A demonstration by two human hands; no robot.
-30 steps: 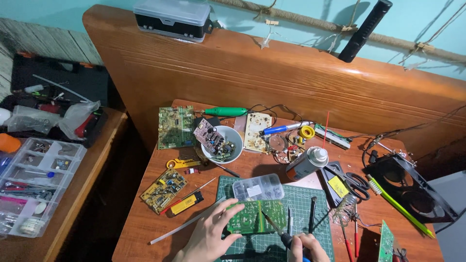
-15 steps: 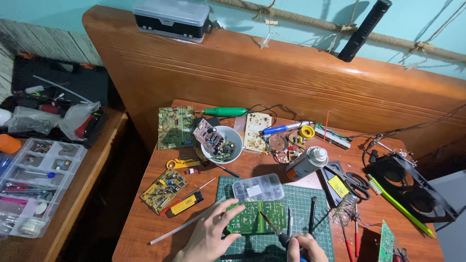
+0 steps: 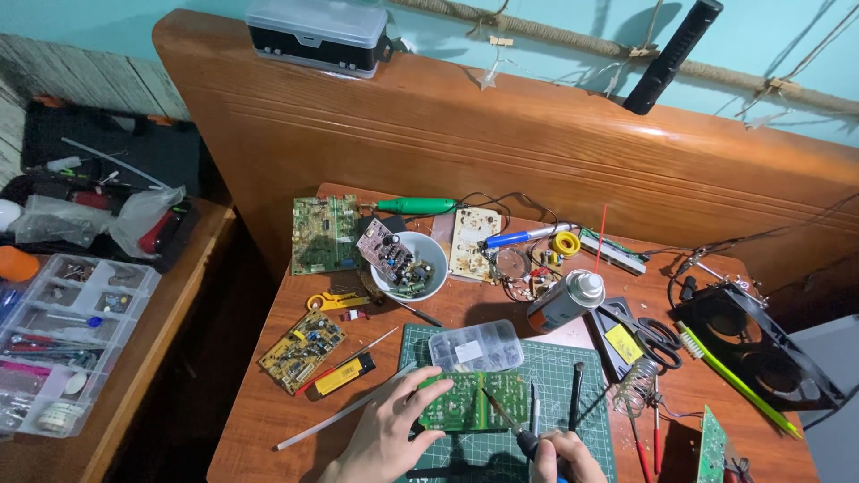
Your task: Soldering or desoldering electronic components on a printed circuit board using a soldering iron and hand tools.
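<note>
Head view of a wooden bench during work on a circuit board. The left hand lies flat on the green circuit board, fingers spread and pressing its near left edge so that it stays put on the green cutting mat. The right hand is closed around the dark handle of a soldering iron, whose thin tip slants up and to the left onto the middle of the board, touching or just above it; contact cannot be told.

Just beyond the board sits a clear parts box. Farther from the hands stand a white bowl holding small boards, a spray can lying on its side, and a roll of yellow solder. To the right of the right hand lie black scissors and a coiled iron stand.

Judged step: working a joint on the board with the iron. The next move calls for a steady left-hand hold and a precise tip placement on one joint.
</note>
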